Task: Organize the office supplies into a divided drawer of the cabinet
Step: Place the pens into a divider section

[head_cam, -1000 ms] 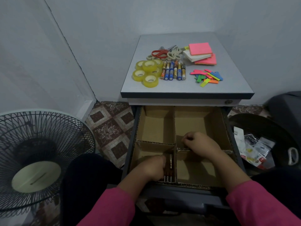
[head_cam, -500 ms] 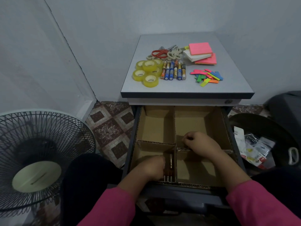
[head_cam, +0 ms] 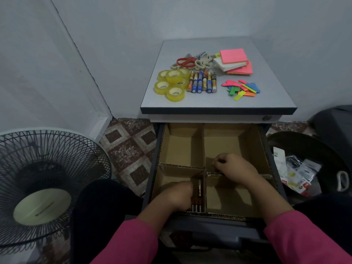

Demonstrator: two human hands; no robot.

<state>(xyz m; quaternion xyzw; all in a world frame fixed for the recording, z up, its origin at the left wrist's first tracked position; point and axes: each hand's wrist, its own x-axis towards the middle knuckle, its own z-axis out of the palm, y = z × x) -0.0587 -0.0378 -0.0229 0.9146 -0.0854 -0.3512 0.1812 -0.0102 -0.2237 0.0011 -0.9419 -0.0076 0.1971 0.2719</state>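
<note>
Three batteries (head_cam: 197, 199) lie in the drawer's (head_cam: 274, 168) near-left compartment, long axes running toward us, against the divider (head_cam: 204, 149). Our left hand (head_cam: 176, 197) curls round them; our right hand (head_cam: 233, 167) pinches the cross divider. Ahead on the cabinet top (head_cam: 270, 100): six batteries (head_cam: 202, 81), five tape rolls (head_cam: 172, 83).

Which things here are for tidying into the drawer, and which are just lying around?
For the job: drawer, batteries under the left hand, right hand, tape rolls, scissors, sticky notes, colored tabs.

Just lying about: fan, packets in the bin.
</note>
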